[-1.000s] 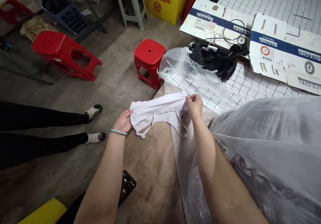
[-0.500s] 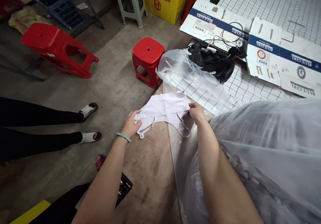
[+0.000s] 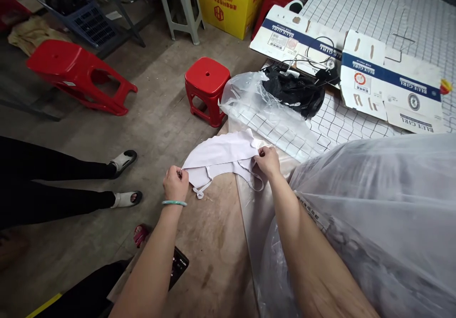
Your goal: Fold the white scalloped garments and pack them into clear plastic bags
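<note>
A pale white camisole (image 3: 221, 152) with thin straps lies folded over on the bare tabletop (image 3: 213, 232). Its upper layer has a wavy far edge, and the straps trail toward me. My left hand (image 3: 175, 183), with a green bangle at the wrist, pinches the left corner of the cloth. At the opposite end, my right hand (image 3: 268, 160) has its fingers closed on the right corner. Between the two hands the fabric is stretched nearly flat.
Clear plastic sheeting (image 3: 374, 190) bulges over a pile on the right. Beyond lie black items (image 3: 294, 90), flattened cartons (image 3: 392, 80) and a checked cloth. A red stool (image 3: 207, 78) stands past the table edge. A phone (image 3: 178, 266) lies near my left forearm; another person's legs (image 3: 57, 159) are left.
My left hand has shifted left and turned from lying over the corner to pinching it. The camisole's upper layer is pulled wider to the left. My right hand appears slightly further left.
</note>
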A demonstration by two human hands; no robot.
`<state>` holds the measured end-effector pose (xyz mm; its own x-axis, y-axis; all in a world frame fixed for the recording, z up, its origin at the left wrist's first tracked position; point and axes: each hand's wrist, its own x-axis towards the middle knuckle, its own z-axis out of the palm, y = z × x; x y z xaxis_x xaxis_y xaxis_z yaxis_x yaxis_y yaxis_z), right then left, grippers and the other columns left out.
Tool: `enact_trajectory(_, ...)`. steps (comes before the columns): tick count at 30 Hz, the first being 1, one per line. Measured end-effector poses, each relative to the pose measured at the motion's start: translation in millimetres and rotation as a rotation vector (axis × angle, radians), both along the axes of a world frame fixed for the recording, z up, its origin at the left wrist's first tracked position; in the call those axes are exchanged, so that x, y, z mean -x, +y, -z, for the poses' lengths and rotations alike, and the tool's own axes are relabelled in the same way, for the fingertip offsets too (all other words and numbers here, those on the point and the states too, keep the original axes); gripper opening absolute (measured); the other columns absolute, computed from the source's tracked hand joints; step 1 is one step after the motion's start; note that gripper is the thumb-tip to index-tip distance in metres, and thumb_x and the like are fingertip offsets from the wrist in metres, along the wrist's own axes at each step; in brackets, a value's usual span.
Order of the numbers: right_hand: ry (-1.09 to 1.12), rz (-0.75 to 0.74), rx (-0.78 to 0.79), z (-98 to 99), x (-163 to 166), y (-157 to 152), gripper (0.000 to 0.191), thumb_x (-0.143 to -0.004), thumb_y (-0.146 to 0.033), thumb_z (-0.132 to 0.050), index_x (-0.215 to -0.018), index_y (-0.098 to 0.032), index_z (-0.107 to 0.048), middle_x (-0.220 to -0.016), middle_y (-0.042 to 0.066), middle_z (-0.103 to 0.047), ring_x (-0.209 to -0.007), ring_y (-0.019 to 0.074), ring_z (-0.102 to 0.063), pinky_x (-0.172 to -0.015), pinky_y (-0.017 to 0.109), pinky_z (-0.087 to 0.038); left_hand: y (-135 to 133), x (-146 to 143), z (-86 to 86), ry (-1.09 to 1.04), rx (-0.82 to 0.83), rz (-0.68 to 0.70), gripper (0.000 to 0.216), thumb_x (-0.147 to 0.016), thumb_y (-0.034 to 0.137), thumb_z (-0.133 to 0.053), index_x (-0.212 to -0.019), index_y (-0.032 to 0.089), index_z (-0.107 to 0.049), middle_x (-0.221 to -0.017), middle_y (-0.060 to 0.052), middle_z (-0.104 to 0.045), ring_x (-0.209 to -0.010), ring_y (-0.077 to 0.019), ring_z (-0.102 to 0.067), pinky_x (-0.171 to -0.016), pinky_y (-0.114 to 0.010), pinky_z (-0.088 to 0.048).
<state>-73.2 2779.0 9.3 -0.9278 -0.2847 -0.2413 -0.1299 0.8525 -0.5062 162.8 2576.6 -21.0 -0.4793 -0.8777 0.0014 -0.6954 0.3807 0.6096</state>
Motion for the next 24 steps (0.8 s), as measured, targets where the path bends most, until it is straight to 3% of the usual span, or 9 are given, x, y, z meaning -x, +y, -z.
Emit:
enact_trajectory(4,0.052,0.041,0.067,-0.4,-4,3,0.003,-0.07,-0.02,-0.048,-0.072,-0.02,-0.049,-0.076,0.001,-0.05,-0.07,0.016,-0.044,-0.067,0.028,-0.036,-3,-15,-4.0,-0.118,-0.063,0.049,0.01,-0.074,0.024,-0.049,-0.066,0.024,-0.042,-0.07,-0.006,-0.055,-0.074,-0.0256,-0.055,-0.075,-0.037,-0.043)
enact_trajectory(6,0.042,0.016,0.124,1.5,-1,7,0.01,-0.067,-0.017,-0.046,-0.076,-0.02,-0.048,-0.077,0.0,-0.052,-0.071,0.0155,-0.045,-0.068,0.027,-0.036,-8,-20,-9.8,-0.199,-0.146,0.2,0.008,-0.071,0.027,-0.055,-0.07,0.022,-0.049,-0.079,-0.009,-0.059,-0.081,-0.0291,-0.057,-0.079,-0.041,-0.044)
enact_trajectory(8,0.013,-0.028,0.126,0.5,4,10,0.022,-0.062,-0.013,-0.047,-0.082,-0.019,-0.05,-0.085,0.002,-0.054,-0.075,0.0156,-0.048,-0.071,0.027,-0.038,-13,-16,-17.3,-0.194,-0.125,0.359,0.016,-0.067,0.025,-0.06,-0.082,0.02,-0.058,-0.101,-0.015,-0.062,-0.098,-0.0343,-0.056,-0.089,-0.046,-0.043)
enact_trajectory(11,-0.051,0.002,-0.016,-11.2,9,13,0.04,-0.057,-0.009,-0.05,-0.095,-0.019,-0.05,-0.091,0.005,-0.057,-0.076,0.0169,-0.051,-0.07,0.027,-0.04,-9,19,-25.7,0.032,0.037,0.534,0.031,-0.072,0.017,-0.053,-0.101,0.019,-0.064,-0.128,-0.014,-0.056,-0.124,-0.0328,-0.045,-0.109,-0.046,-0.031)
enact_trajectory(14,-0.187,-0.022,-0.273,-29.3,3,15,0.035,-0.06,-0.014,-0.058,-0.094,-0.019,-0.054,-0.084,0.006,-0.06,-0.074,0.0197,-0.054,-0.067,0.029,-0.04,10,79,-24.6,0.2,0.058,0.771,0.036,-0.084,0.017,-0.044,-0.114,0.02,-0.064,-0.137,-0.009,-0.053,-0.137,-0.027,-0.035,-0.116,-0.045,-0.022)
enact_trajectory(18,-0.371,-0.205,-0.504,-39.9,-22,24,0.022,-0.059,-0.022,-0.069,-0.079,-0.018,-0.059,-0.08,0.007,-0.062,-0.075,0.0216,-0.058,-0.065,0.029,-0.04,37,140,-11.9,-0.032,0.111,1.08,0.05,-0.093,0.033,-0.043,-0.141,0.019,-0.047,-0.155,-0.008,-0.03,-0.146,-0.027,-0.016,-0.119,-0.048,-0.01)
enact_trajectory(21,-0.302,-0.224,-0.49,-35.7,-43,36,0.01,-0.064,-0.016,-0.061,-0.074,-0.018,-0.059,-0.082,0.006,-0.062,-0.078,0.0188,-0.058,-0.066,0.026,-0.039,42,151,-1.2,-0.215,0.215,1.156,0.059,-0.095,0.043,-0.039,-0.149,0.02,-0.032,-0.159,-0.006,-0.017,-0.147,-0.0266,-0.009,-0.119,-0.051,-0.006)
enact_trajectory(24,-0.211,-0.152,-0.24,-32.4,-54,44,0.004,-0.067,-0.016,-0.054,-0.07,-0.018,-0.054,-0.074,0.002,-0.058,-0.072,0.0139,-0.053,-0.063,0.022,-0.037,40,148,5.4,-0.254,0.298,1.157,0.062,-0.096,0.048,-0.032,-0.151,0.02,-0.026,-0.16,-0.006,-0.012,-0.148,-0.0266,-0.006,-0.118,-0.052,-0.004)
